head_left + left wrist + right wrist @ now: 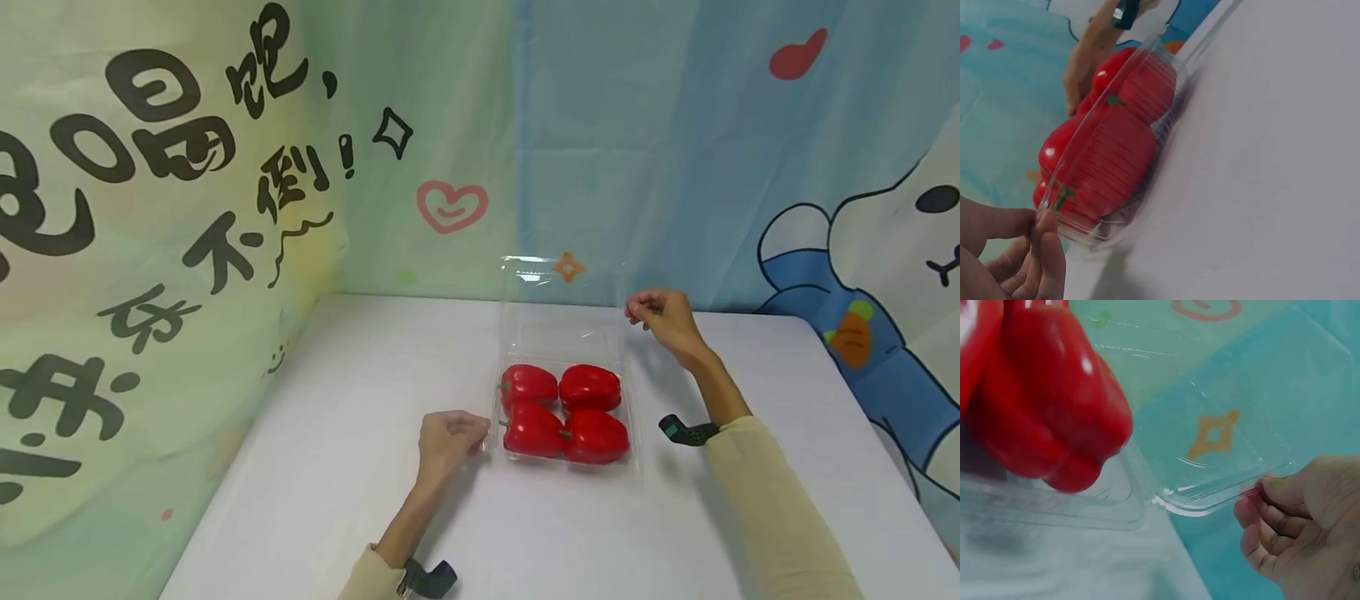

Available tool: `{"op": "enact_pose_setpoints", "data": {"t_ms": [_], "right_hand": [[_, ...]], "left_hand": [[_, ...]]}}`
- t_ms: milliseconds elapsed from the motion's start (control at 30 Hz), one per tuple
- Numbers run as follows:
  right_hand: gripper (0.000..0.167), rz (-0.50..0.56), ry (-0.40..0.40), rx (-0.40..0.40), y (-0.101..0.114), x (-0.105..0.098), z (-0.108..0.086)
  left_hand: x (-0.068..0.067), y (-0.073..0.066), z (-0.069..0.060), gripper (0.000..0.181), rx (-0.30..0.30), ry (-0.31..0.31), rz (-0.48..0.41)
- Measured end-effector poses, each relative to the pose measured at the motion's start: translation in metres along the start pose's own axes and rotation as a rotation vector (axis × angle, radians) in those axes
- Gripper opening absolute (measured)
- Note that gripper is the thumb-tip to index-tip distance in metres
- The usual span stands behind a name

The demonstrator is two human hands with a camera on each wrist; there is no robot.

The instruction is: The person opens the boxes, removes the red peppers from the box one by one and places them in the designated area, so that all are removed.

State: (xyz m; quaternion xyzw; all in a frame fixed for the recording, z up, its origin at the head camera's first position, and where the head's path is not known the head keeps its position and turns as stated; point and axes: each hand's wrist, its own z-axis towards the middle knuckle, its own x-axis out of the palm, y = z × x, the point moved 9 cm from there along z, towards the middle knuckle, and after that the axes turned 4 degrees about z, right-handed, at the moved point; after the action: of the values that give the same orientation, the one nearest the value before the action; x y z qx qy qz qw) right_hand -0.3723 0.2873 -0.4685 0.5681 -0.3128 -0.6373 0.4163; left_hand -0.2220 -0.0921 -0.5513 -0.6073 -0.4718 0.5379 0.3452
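A clear plastic clamshell box (567, 463) lies on the table with its lid (562, 329) raised at the back. Several red bell peppers (596, 437) fill the base in two rows, green stems showing on some. My left hand (453, 437) pinches the base's left rim between thumb and fingers, as the left wrist view shows beside a pepper (1110, 156). At the lid's right edge, my right hand (667, 321) pinches the thin plastic; the right wrist view shows thumb and forefinger on that edge (1235, 490).
The white table (360, 400) extends around the box. A printed cloth backdrop (637, 167) hangs close behind the lid and along the left side. Each wrist wears a dark camera mount (686, 431).
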Motion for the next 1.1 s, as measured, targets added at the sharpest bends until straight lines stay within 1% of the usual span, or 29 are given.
{"op": "enact_pose_setpoints", "data": {"t_ms": [100,233,400,533,833,967,1100], "right_hand": [[0.033,0.026,0.022,0.032,-0.012,0.006,0.003],[0.032,0.062,0.05,0.06,-0.023,0.013,0.005],[0.034,0.121,0.097,0.114,-0.034,0.022,0.003],[0.035,0.164,0.11,0.134,-0.038,0.026,0.001],[0.04,0.17,0.143,0.208,-0.053,0.033,-0.004],[0.042,0.167,0.15,0.218,-0.057,0.034,-0.005],[0.043,0.165,0.149,0.231,-0.06,0.035,-0.006]], "left_hand": [[-0.002,0.0,-0.007,0.014,0.002,0.001,-0.016],[-0.003,0.001,-0.012,0.015,0.0,-0.005,-0.026],[-0.003,0.003,-0.017,0.015,-0.012,-0.011,-0.052],[-0.002,0.003,-0.02,0.015,-0.006,-0.015,-0.072],[-0.001,0.003,-0.021,0.017,-0.007,-0.019,-0.094],[-0.001,0.003,-0.022,0.018,-0.01,-0.017,-0.105],[-0.001,0.001,-0.021,0.018,0.001,-0.02,-0.107]]}}
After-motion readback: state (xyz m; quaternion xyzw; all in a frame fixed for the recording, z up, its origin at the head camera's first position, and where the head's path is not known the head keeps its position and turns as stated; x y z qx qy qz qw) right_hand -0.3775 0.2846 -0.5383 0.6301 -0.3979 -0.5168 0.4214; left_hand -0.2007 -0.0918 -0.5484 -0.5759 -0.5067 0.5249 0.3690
